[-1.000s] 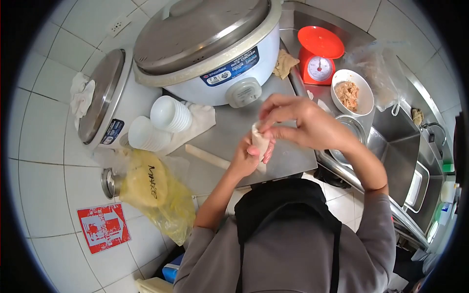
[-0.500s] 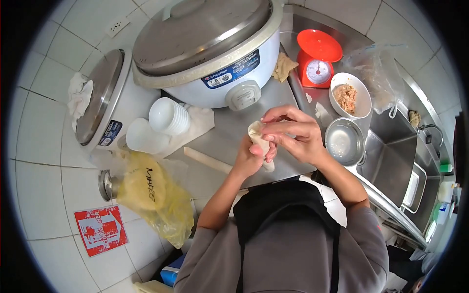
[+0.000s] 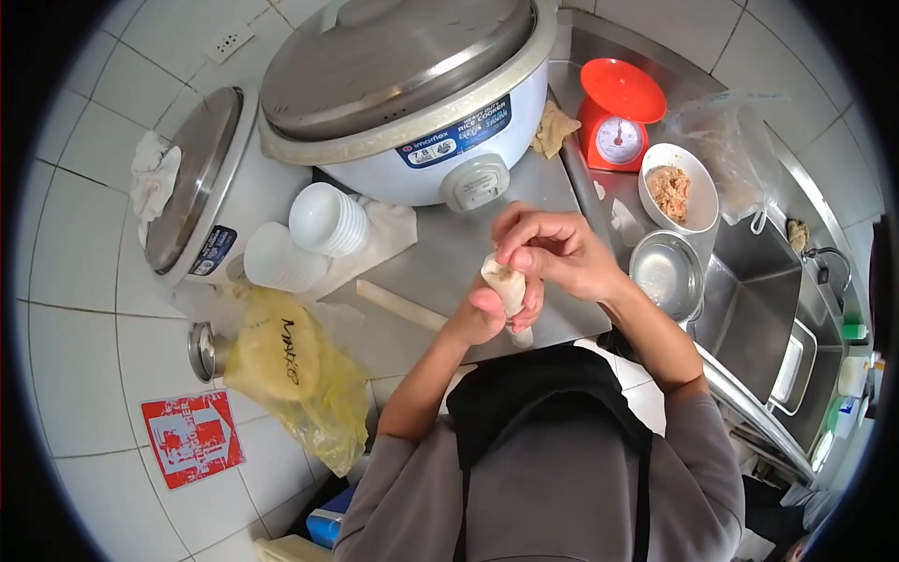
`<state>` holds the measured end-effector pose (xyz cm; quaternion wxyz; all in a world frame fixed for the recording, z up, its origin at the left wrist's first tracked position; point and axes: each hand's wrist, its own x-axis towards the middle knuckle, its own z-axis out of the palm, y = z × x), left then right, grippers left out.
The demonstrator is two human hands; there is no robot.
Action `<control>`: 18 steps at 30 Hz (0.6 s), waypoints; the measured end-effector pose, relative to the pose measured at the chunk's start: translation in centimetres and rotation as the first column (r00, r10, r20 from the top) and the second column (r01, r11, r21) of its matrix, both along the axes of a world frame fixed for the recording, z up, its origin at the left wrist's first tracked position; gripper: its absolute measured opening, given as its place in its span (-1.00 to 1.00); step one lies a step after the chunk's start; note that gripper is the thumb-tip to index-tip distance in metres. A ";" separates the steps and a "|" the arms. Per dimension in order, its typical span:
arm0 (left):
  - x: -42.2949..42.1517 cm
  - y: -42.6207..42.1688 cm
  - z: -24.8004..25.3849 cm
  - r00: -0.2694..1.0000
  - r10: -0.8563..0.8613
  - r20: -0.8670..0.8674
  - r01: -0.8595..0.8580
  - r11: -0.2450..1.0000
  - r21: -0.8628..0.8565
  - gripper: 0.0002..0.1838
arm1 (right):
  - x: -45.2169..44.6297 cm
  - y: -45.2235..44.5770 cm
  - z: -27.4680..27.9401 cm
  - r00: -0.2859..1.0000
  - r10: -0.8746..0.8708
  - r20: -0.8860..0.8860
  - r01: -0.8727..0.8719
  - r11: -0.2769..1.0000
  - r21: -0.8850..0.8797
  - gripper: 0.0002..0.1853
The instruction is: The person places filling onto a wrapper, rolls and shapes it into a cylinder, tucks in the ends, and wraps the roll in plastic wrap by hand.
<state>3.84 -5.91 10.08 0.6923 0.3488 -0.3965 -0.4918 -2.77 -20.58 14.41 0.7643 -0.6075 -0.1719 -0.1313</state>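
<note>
A pale, cup-shaped piece of dough (image 3: 506, 283) stands upright in my left hand (image 3: 482, 314), whose fingers and thumb wrap round it. At its upper rim my right hand (image 3: 557, 253) pinches the edge between thumb and fingertips. The inside of the dough is mostly hidden from above. On the steel counter, left of my hands, lies a long pale stick (image 3: 401, 304); I cannot tell if it is dough or wood. A short pale end (image 3: 521, 338) shows below my left hand. To the right are a white bowl (image 3: 695, 211) of minced filling (image 3: 670, 190) and a metal bowl (image 3: 667, 274) of clear liquid.
A large rice cooker (image 3: 403, 159) stands behind the counter top (image 3: 449, 239), with another cooker (image 3: 201, 187) at left. Stacked white cups (image 3: 323, 220), a yellow plastic bag (image 3: 300, 365), a red scale (image 3: 623, 117), a clear bag (image 3: 726, 150) and a steel sink (image 3: 749, 290) surround the work spot.
The dough has come slightly lower and its rim looks more closed. My right fingers have shifted a little left onto the rim. The view has moved slightly.
</note>
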 end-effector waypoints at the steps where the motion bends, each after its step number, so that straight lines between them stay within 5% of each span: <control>1: 0.0 -0.1 -0.1 0.999 -0.032 0.012 0.032 0.999 -0.011 -0.19 | 0.0 0.0 -0.1 0.986 0.021 -0.163 -0.018 1.000 0.017 -0.78; 2: 0.0 -0.1 0.1 0.999 -0.034 0.010 0.034 0.999 -0.008 -0.19 | -0.1 -0.1 -0.2 0.947 0.043 -0.320 -0.032 0.999 0.039 -0.74; 5: 0.2 -0.4 0.8 0.997 -0.030 -0.073 0.029 1.000 -0.006 -0.22 | 0.1 0.6 -1.3 0.948 -0.208 -0.243 0.211 0.977 -0.011 -0.67; 7: 0.7 -0.9 0.9 0.989 0.137 -0.063 -0.143 0.982 -0.123 -0.31 | -0.8 1.5 -3.9 0.960 -0.224 -0.171 0.228 0.974 0.004 -0.59; 9: 1.4 -0.5 1.3 0.987 0.163 0.005 -0.161 0.978 -0.131 -0.45 | -2.3 2.2 -5.6 0.955 0.091 -0.284 -0.035 0.980 0.196 -0.51; 10: 1.8 -0.2 0.7 0.952 0.292 -0.096 -0.303 0.942 -0.141 -0.53 | -2.6 1.7 -5.7 0.955 0.095 -0.280 -0.038 0.978 0.204 -0.51; 12: 3.5 1.1 0.2 0.867 0.456 -0.203 -0.493 0.845 -0.209 -0.70 | -2.2 0.9 -5.4 0.870 -0.026 -0.492 -0.197 0.897 -0.395 -0.48; 13: 4.3 2.2 -0.1 0.866 0.466 -0.181 -0.497 0.843 -0.204 -0.70 | -1.8 0.2 -5.3 0.857 -0.114 -0.503 -0.198 0.828 -0.525 -0.57; 16: 5.5 5.0 -1.1 0.810 0.494 0.317 -0.526 0.850 0.018 -0.63 | -1.2 -1.7 -3.4 0.890 -0.208 -0.405 -0.190 0.639 -0.745 -0.65; 17: 5.3 5.2 -1.1 0.819 0.482 0.310 -0.511 0.860 0.014 -0.63 | -1.0 -2.0 -2.9 0.915 -0.237 -0.327 -0.189 0.464 -0.866 -0.66; 18: 5.0 5.2 -1.1 0.797 0.344 0.496 -0.473 0.867 0.159 -0.51 | -1.0 -1.9 -2.5 0.936 -0.248 -0.249 -0.181 0.267 -0.947 -0.66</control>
